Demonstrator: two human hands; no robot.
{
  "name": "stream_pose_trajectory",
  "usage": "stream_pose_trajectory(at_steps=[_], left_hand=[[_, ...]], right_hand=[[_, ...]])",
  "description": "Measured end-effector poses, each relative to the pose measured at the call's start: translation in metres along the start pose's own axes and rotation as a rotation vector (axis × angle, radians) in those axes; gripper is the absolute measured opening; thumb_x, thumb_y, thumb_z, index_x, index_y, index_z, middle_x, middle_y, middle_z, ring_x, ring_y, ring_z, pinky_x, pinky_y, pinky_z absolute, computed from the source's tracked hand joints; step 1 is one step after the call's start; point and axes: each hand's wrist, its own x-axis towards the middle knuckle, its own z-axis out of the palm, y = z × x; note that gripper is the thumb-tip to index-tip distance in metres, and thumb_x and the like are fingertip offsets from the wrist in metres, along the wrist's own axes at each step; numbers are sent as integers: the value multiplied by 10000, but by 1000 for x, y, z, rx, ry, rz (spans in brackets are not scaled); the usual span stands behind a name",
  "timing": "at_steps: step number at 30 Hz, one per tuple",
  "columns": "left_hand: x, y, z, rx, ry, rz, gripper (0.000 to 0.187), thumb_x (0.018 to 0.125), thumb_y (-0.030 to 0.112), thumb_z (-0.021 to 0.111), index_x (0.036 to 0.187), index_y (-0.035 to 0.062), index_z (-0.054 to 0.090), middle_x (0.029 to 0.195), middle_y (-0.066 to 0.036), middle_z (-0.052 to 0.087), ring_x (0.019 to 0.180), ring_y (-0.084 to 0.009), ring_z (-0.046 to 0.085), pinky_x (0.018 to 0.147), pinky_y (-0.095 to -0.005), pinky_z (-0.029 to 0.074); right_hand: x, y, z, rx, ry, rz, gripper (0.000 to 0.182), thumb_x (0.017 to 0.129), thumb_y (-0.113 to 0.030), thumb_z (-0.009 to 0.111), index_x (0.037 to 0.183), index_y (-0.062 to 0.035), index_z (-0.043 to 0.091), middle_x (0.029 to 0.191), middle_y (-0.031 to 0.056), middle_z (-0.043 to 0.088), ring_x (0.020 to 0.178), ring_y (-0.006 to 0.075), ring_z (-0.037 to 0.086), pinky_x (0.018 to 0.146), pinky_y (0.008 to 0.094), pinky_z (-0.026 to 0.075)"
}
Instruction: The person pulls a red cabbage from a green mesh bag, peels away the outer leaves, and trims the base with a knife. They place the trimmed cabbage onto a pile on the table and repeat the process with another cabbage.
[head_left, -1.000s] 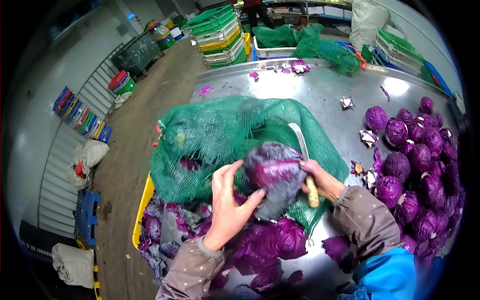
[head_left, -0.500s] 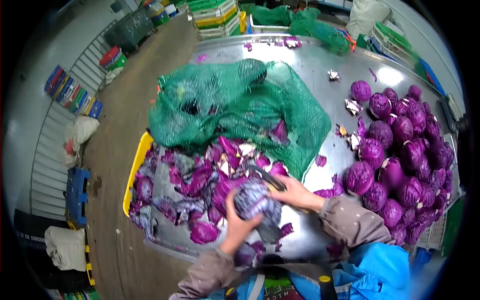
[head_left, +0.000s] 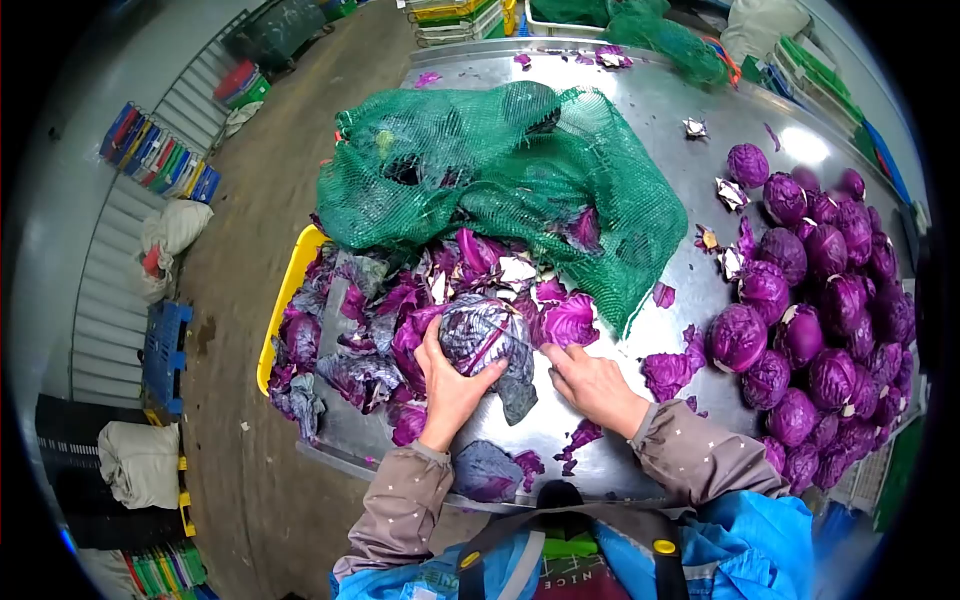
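My left hand (head_left: 452, 385) is closed around the lower left side of a red cabbage (head_left: 487, 332) with dull grey-purple outer leaves. One loose leaf hangs from its lower right. At the cabbage's right side is my right hand (head_left: 592, 388), its fingers curled. It held a dark curved knife half a second ago; now the blade is hidden or too thin to make out. Loose trimmed leaves (head_left: 360, 380) lie around the cabbage on the metal table (head_left: 640, 480). A large grey-purple leaf (head_left: 487, 470) rests near the front edge.
Beyond my hands, a green mesh sack (head_left: 480, 165) with cabbages inside spreads over the table. Trimmed purple cabbages (head_left: 830, 310) are heaped on the right. At the left stands a yellow crate rim (head_left: 290, 300) beside leaf scraps. Stacked crates (head_left: 458, 22) stand behind the table.
My right hand has moved slightly right and down, away from the cabbage's top, and the knife no longer shows clearly. The cabbage has shifted up and left in view, its purple streak turned.
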Motion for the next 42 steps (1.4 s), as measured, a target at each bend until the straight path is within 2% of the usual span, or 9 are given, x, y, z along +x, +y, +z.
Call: stream_pose_trajectory(at_steps=[13, 19, 23, 29, 31, 32, 33, 37, 42], left_hand=[[-20, 21, 41, 186, 135, 189, 980, 535, 265, 849, 1326, 11, 330, 1252, -209, 326, 1186, -376, 345, 1026, -469, 291], [-27, -42, -2, -362, -31, -15, 998, 592, 209, 824, 1394, 43, 255, 1349, -199, 311, 1247, -304, 355, 1067, -426, 282], [-46, -37, -35, -792, -97, -321, 934, 750, 80, 718, 1454, 121, 106, 1390, -169, 298, 1262, -264, 360, 1045, -359, 327], [-13, -8, -45, -974, 9, -630, 869, 781, 222, 736, 1425, 154, 156, 1320, -185, 375, 1156, -288, 474, 894, -419, 478], [-14, -27, -43, -1036, -4, -596, 855, 782, 232, 732, 1421, 197, 166, 1321, -182, 376, 1150, -298, 487, 843, -439, 513], [-17, -35, -45, -1080, -20, -616, 839, 792, 228, 719, 1422, 217, 164, 1329, -177, 372, 1162, -301, 479, 846, -443, 511], [-20, -48, -46, -1155, -30, -589, 776, 812, 236, 690, 1417, 205, 205, 1335, -151, 380, 1165, -293, 479, 879, -472, 489], [-36, -111, -61, -1544, -140, -636, 609, 846, 344, 627, 1369, 152, 379, 1337, -70, 467, 1231, -250, 446, 1003, -514, 388], [-64, -152, -111, -1490, 23, -459, 749, 785, 479, 649, 1379, 115, 373, 1375, -126, 435, 1238, -314, 448, 1049, -530, 340]], right_hand=[[15, 66, 98, -435, 250, -75, 187, 804, -59, 495, 991, -63, 502, 626, 99, 562, 571, 286, 631, 513, 479, 494], [41, 48, 38, 456, -343, 346, 236, 843, -162, 563, 984, -2, 463, 669, 236, 582, 693, 421, 604, 613, 494, 465], [29, 7, 24, 555, -341, 291, 323, 937, -310, 508, 972, 5, 445, 693, 259, 561, 699, 442, 583, 617, 475, 429], [22, -13, 44, 512, -267, 217, 367, 948, -243, 488, 1197, 25, 461, 703, 267, 570, 678, 406, 615, 634, 452, 463], [20, 8, 39, 559, -136, 226, 395, 959, -219, 463, 1264, 31, 459, 827, 206, 601, 787, 232, 602, 704, 365, 475], [19, 10, 35, 454, 132, 237, 338, 958, -194, 449, 1190, 49, 480, 941, 231, 611, 905, 230, 604, 756, 366, 467], [19, 32, 41, 618, 73, 494, 307, 942, -194, 464, 1112, 62, 458, 891, 256, 623, 866, 316, 638, 730, 403, 478], [2, 39, 70, 220, -104, 457, 385, 881, -130, 486, 1173, 62, 325, 715, 272, 604, 686, 453, 615, 599, 497, 472], [18, -37, 147, 469, -49, 318, 461, 861, -118, 572, 1134, 146, 311, 637, 199, 535, 580, 316, 565, 565, 422, 438]])
